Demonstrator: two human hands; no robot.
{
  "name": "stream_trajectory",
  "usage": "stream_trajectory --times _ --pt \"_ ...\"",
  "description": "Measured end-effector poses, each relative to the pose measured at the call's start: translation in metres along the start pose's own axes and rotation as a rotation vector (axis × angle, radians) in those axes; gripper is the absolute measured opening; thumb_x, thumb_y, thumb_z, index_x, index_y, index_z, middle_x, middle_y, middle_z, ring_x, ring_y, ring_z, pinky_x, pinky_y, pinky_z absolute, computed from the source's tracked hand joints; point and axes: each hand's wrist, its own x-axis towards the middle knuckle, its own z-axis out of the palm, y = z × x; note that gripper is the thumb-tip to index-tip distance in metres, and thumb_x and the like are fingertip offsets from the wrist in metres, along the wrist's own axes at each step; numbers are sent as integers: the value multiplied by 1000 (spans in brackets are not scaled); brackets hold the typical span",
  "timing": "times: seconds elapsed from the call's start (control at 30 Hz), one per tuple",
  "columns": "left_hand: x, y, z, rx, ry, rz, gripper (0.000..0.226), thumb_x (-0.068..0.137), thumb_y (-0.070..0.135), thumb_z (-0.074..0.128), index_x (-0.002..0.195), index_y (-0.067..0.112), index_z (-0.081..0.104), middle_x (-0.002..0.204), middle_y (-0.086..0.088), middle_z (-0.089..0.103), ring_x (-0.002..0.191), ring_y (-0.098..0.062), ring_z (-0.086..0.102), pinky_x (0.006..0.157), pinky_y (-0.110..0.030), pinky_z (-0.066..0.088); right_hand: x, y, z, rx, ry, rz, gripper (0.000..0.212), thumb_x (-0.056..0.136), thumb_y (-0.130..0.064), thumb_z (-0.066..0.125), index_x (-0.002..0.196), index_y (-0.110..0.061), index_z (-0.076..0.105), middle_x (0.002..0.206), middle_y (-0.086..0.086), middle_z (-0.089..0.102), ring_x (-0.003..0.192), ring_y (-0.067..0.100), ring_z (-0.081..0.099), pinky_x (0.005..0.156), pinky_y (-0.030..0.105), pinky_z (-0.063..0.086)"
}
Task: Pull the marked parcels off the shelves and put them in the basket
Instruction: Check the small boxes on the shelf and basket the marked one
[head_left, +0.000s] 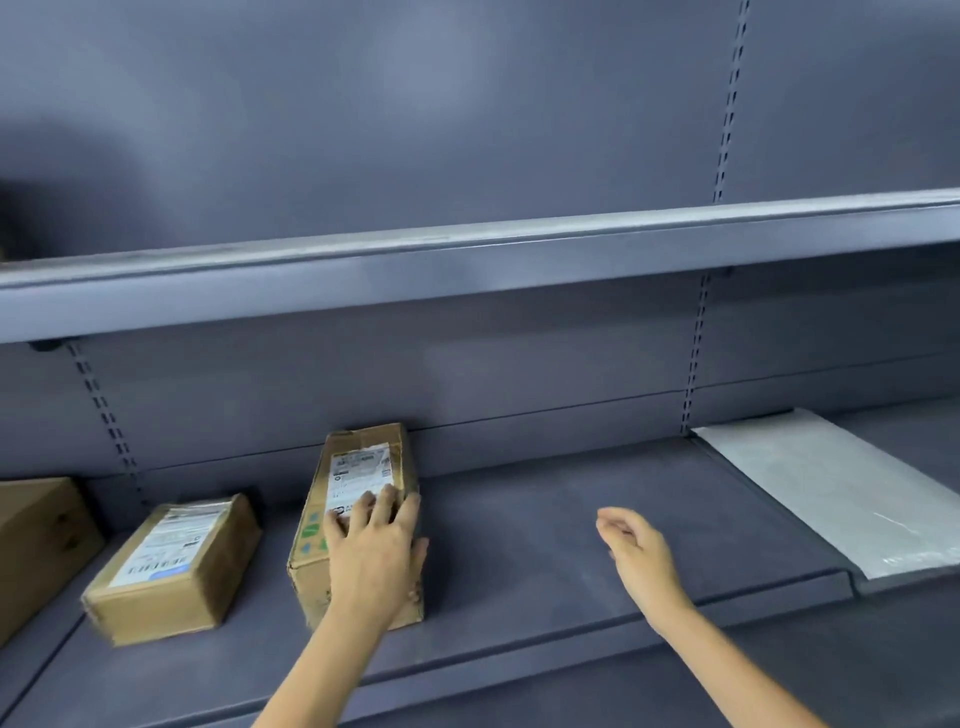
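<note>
A long brown cardboard parcel (358, 467) with a white shipping label and green stickers lies on the dark grey shelf (545, 519), its far end near the back panel. My left hand (376, 551) rests flat on its near top, fingers spread over the label and thumb down its right side. A second, squatter labelled parcel (171, 566) sits to the left. Over bare shelf to the right, my right hand (636, 551) hovers with loosely curled fingers, holding nothing. No basket is in view.
Part of a bigger brown box (36, 540) shows at the left edge. A flat grey-white mailer bag (831, 488) lies on the shelf section at right. Another shelf (467, 265) runs overhead. Slotted uprights (696, 353) divide the back panel.
</note>
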Motion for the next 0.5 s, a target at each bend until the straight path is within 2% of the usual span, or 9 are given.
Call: stream_trajectory --times 0.07,0.1,0.17,0.23,0.3,0.37,0.4,0.43,0.5 --pt "0 10 -8 -24 18 19 53 84 40 61 132 18 50 140 -12 47 132 -38 38 104 -61 25 4 1 0 -37 -9 -9 12 89 -13 57 97 -21 61 98 -6 63 95 11 57 82 24 41" --pt "1 18 -9 -36 49 72 53 73 33 75 120 12 61 127 -17 58 120 -44 50 97 -65 34 8 2 -6 -74 5 -16 14 88 -11 58 100 -18 62 101 -3 64 97 12 57 82 23 41" --pt "2 38 -11 -79 149 209 48 53 20 88 96 7 72 105 -19 69 100 -44 63 82 -62 48 17 4 -31 -192 64 -38 19 86 -7 60 104 -11 63 107 3 63 100 16 57 84 23 41" --pt "3 64 -5 -147 174 309 46 48 17 89 91 8 73 99 -16 71 95 -42 66 77 -56 52 27 7 -70 -380 150 -72 23 83 -3 61 105 -5 65 109 9 63 102 22 58 86 24 41" --pt "5 94 3 -232 95 387 46 57 19 84 101 11 71 108 -15 69 104 -40 63 83 -52 51 37 12 -116 -588 243 -114 23 81 -1 61 104 -2 66 109 13 63 102 30 57 89 29 42" --pt "5 126 12 -291 -41 424 48 82 27 63 128 19 54 136 -10 51 131 -31 41 103 -44 35 47 20 -162 -838 300 -104 27 81 -6 60 108 -5 65 114 14 62 106 32 52 91 34 43" --pt "7 141 20 -308 -79 430 50 89 31 51 137 23 42 146 -5 38 138 -25 27 109 -39 26 52 26 -182 -978 303 -60 32 82 -12 59 114 -8 62 119 12 59 110 32 49 93 36 42" --pt "9 155 25 -327 -120 440 51 92 34 43 141 27 34 150 -1 30 140 -21 19 111 -36 21 58 31 -199 -1104 298 2 38 84 -20 58 121 -12 56 124 9 55 115 30 45 96 37 40" --pt "12 181 31 -366 -180 462 52 93 35 40 143 28 29 151 0 26 140 -20 16 112 -34 18 64 40 -226 -1243 256 148 52 86 -35 54 133 -17 42 133 9 45 124 30 35 102 43 32"
